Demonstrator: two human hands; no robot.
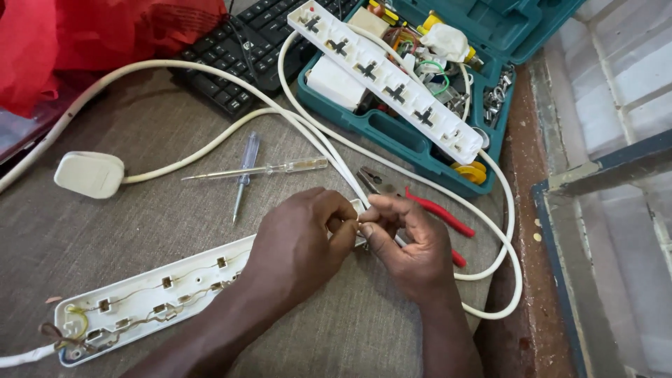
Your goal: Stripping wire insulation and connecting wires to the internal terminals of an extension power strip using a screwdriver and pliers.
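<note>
Fingers of my left hand [297, 241] and right hand [406, 245] pinch together on the white cable [334, 155] at the near end of the opened power strip base [150, 301], whose long axis runs down-left across the worktop [140, 217].

2 hands [301, 238] [409, 245], 2 screwdrivers [245, 171] [280, 168], 2 power strip halves [150, 297] [385, 77], 1 pliers [420, 203], 1 plug [89, 173], 1 keyboard [241, 49] at 12 o'clock, 1 toolbox [504, 31].

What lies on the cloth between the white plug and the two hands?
In the head view, two screwdrivers with clear handles lie crossed there, between the white plug and the hands.
</note>
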